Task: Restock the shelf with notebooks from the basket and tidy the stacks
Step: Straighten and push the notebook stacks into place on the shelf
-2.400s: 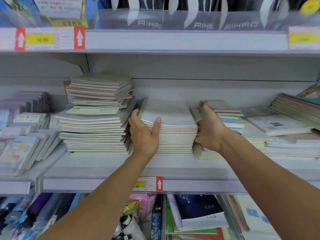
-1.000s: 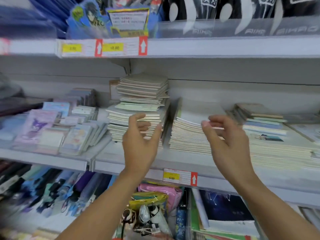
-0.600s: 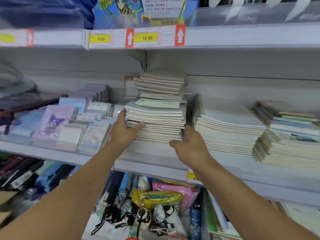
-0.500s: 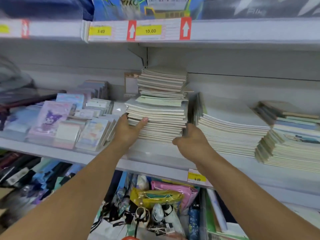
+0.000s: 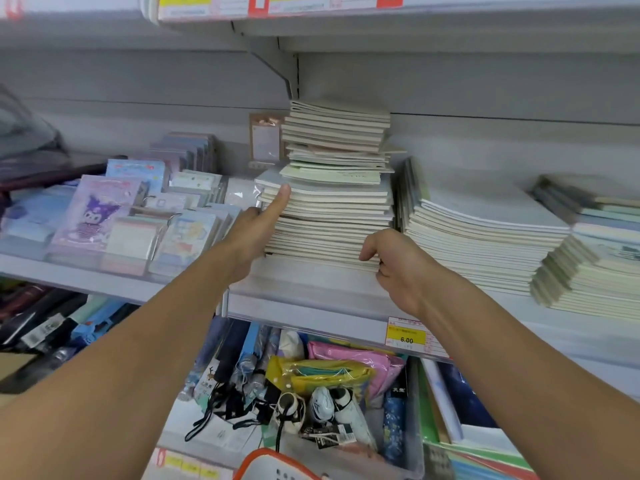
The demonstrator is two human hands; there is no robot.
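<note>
my left hand [image 5: 258, 223] is pressed against the left edge of the tall stack of notebooks [image 5: 332, 202] on the shelf [image 5: 311, 292], thumb up along the spines, the other fingers hidden behind the pile. my right hand [image 5: 398, 261] curls round the stack's lower right front corner, fingers clamped on the bottom few books. so both hands are squeezing the one pile between them, not carrying anything.

this stack is not tidy yet: the lower wide books sit fairly square, but the smaller ones above them are skewed, with corners poking out to the right. just beside it the middle stack [image 5: 485, 230] looks neat and level, and the stack at the far right [image 5: 585, 271] fans out at its front edge, so i judge it wants squaring too.

the basket [image 5: 277, 465] shows only as an orange rim at the bottom of the view; i cannot tell whether any notebooks are left in it.
</note>
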